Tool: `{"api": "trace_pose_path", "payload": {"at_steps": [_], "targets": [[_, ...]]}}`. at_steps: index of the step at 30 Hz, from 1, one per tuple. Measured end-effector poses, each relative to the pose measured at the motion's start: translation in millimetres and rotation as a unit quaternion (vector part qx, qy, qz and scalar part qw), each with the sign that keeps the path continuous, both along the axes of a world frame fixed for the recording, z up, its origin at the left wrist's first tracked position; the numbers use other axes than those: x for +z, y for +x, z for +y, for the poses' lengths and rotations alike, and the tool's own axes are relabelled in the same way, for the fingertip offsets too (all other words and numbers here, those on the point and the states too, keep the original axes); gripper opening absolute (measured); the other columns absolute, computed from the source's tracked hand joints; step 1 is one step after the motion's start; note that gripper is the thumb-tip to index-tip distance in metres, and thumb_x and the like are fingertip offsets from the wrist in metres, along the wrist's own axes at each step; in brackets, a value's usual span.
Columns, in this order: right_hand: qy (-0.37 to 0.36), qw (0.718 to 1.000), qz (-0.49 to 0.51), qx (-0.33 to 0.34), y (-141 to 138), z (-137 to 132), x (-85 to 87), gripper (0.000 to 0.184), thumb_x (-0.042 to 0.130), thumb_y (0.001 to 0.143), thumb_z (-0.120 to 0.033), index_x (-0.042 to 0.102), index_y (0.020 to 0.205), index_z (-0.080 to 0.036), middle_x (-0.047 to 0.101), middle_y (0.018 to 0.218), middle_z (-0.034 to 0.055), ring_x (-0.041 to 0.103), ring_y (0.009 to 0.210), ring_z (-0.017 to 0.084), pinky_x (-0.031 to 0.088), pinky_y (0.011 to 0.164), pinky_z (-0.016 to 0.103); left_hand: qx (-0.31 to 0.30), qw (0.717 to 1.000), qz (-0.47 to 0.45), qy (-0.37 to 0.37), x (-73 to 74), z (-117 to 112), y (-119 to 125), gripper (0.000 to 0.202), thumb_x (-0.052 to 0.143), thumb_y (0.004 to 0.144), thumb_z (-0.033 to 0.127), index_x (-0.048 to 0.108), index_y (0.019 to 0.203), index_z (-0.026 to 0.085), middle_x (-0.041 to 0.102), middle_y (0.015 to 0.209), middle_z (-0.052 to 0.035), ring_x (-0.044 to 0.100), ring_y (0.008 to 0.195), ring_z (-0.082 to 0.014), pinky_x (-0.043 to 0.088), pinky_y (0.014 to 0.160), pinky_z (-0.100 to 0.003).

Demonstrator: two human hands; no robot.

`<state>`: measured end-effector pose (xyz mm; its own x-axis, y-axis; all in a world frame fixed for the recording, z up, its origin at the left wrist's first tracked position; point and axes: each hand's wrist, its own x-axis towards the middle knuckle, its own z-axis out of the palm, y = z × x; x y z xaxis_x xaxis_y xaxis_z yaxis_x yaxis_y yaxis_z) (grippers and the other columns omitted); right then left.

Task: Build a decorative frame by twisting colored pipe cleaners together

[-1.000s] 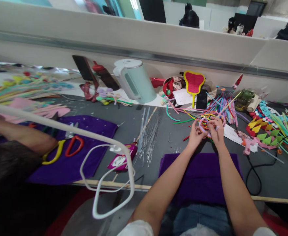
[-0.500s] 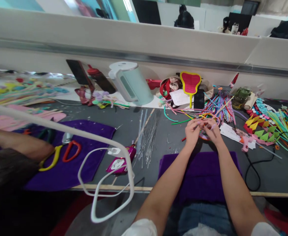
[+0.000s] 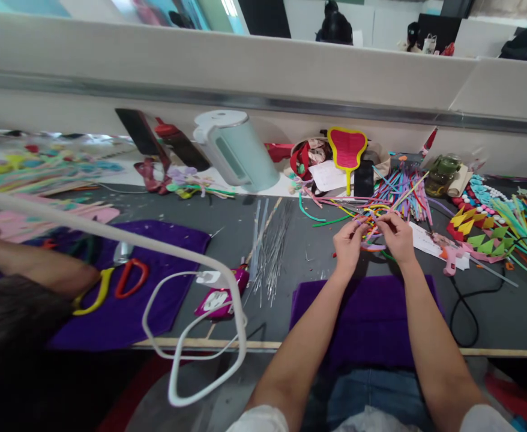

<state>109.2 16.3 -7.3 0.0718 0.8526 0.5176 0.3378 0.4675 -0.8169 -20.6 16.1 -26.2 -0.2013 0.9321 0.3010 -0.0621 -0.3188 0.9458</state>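
Note:
My left hand (image 3: 348,242) and my right hand (image 3: 397,237) are close together over the grey table (image 3: 317,270), both pinching a bundle of bent coloured pipe cleaners (image 3: 371,231). The strands are purple, orange and yellow and cross between my fingers. Behind my hands lies a loose pile of coloured pipe cleaners (image 3: 401,189). A purple cloth (image 3: 367,321) covers the table edge under my forearms.
A pale green kettle (image 3: 236,150), a red hand mirror (image 3: 347,150), thin metal wires (image 3: 270,249), a pink glue gun (image 3: 446,255) with a black cable, and a pink charger (image 3: 221,297) with a white cable lie around. A co-worker's arm (image 3: 38,270) rests at left beside scissors (image 3: 114,279).
My hands drew slightly toward me and went on working the pipe cleaner bundle; the loop seen earlier is now pressed flatter between my fingers. The view shifted a little.

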Motion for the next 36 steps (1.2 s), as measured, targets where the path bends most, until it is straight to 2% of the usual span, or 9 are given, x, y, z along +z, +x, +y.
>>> {"api": "trace_pose_path", "payload": {"at_steps": [7, 15, 20, 24, 28, 30, 32, 34, 36], "targets": [[0.015, 0.996, -0.079, 0.042, -6.8, -3.3, -0.6, 0.014, 0.052, 0.086, -0.028, 0.063, 0.082, -0.021, 0.063, 0.077, 0.0015, 0.058, 0.071, 0.015, 0.046, 0.063, 0.026, 0.0, 1.0, 0.02, 0.017, 6.5, -4.1, -4.3, 0.021, 0.064, 0.077, 0.035, 0.068, 0.065, 0.018, 0.058, 0.065, -0.0005, 0.052, 0.061, -0.0128, 0.044, 0.06, -0.024], [0.024, 0.995, -0.086, 0.037, -2.8, -1.9, -0.7, 0.014, 0.054, 0.086, -0.03, 0.065, 0.086, -0.021, 0.065, 0.082, 0.0025, 0.059, 0.077, 0.017, 0.048, 0.069, 0.03, -0.014, 0.999, 0.032, 0.019, 6.4, -3.3, -4.9, 0.023, 0.065, 0.076, 0.038, 0.067, 0.064, 0.018, 0.057, 0.068, -0.0017, 0.052, 0.067, -0.0142, 0.043, 0.064, -0.025], [0.031, 0.997, -0.063, 0.024, -3.0, -5.7, 5.4, 0.019, 0.061, 0.084, -0.033, 0.067, 0.099, -0.024, 0.062, 0.089, 0.0033, 0.057, 0.078, 0.016, 0.048, 0.068, 0.03, -0.036, 0.997, 0.06, 0.04, 5.5, -7.1, -2.5, 0.018, 0.062, 0.078, 0.034, 0.069, 0.069, 0.02, 0.06, 0.073, -0.003, 0.055, 0.071, -0.0159, 0.044, 0.07, -0.027], [0.044, 0.995, -0.085, 0.04, -7.4, -7.6, 7.0, 0.013, 0.061, 0.084, -0.033, 0.07, 0.089, -0.025, 0.062, 0.084, 0.0026, 0.058, 0.079, 0.017, 0.049, 0.07, 0.031, -0.067, 0.991, 0.104, 0.045, 4.3, -10.2, -0.1, 0.021, 0.058, 0.081, 0.032, 0.069, 0.067, 0.021, 0.061, 0.073, -0.0038, 0.056, 0.074, -0.0175, 0.044, 0.075, -0.029], [0.072, 0.996, -0.035, -0.031, -6.0, -7.8, 8.9, 0.015, 0.057, 0.086, -0.032, 0.068, 0.08, -0.023, 0.063, 0.081, 0.0026, 0.06, 0.08, 0.018, 0.05, 0.075, 0.033, -0.032, 0.986, 0.153, 0.053, 2.9, -7.1, -4.0, 0.014, 0.064, 0.078, 0.031, 0.072, 0.087, 0.024, 0.066, 0.096, -0.0066, 0.056, 0.097, -0.0224, 0.041, 0.09, -0.035], [0.079, 0.992, 0.019, -0.095, -1.9, -7.6, 11.2, 0.017, 0.057, 0.086, -0.034, 0.066, 0.079, -0.022, 0.062, 0.078, 0.0022, 0.06, 0.072, 0.016, 0.05, 0.07, 0.032, 0.031, 0.985, 0.163, 0.037, -0.2, -2.4, -8.0, 0.027, 0.07, 0.073, 0.031, 0.069, 0.099, 0.024, 0.062, 0.112, -0.0086, 0.05, 0.111, -0.0251, 0.038, 0.095, -0.038], [0.081, 0.983, 0.077, -0.143, 3.2, -7.1, 14.1, 0.019, 0.058, 0.085, -0.037, 0.064, 0.078, -0.021, 0.06, 0.073, 0.0008, 0.057, 0.062, 0.014, 0.049, 0.063, 0.03, 0.06, 0.99, 0.129, -0.008, -4.2, 2.7, -11.8, 0.045, 0.074, 0.068, 0.032, 0.063, 0.111, 0.023, 0.057, 0.119, -0.0107, 0.049, 0.115, -0.0256, 0.042, 0.092, -0.037], [0.086, 0.974, 0.122, -0.17, 7.6, -6.9, 16.8, 0.019, 0.06, 0.084, -0.038, 0.063, 0.078, -0.02, 0.058, 0.07, -0.0007, 0.056, 0.056, 0.012, 0.048, 0.058, 0.028, -0.015, 0.994, 0.055, -0.096, -6.9, 5.7, -14.3, 0.058, 0.075, 0.066, 0.033, 0.055, 0.119, 0.021, 0.059, 0.114, -0.0108, 0.058, 0.101, -0.0222, 0.048, 0.08, -0.032], [0.094, 0.968, 0.143, -0.184, 9.8, -7.5, 19.4, 0.021, 0.061, 0.082, -0.04, 0.063, 0.079, -0.019, 0.058, 0.07, -0.001, 0.056, 0.055, 0.012, 0.048, 0.056, 0.027, -0.188, 0.958, -0.023, -0.215, -6.7, 5.1, -15.2, 0.059, 0.072, 0.07, 0.037, 0.05, 0.121, 0.019, 0.064, 0.103, -0.01, 0.065, 0.083, -0.02, 0.051, 0.066, -0.03]]}}
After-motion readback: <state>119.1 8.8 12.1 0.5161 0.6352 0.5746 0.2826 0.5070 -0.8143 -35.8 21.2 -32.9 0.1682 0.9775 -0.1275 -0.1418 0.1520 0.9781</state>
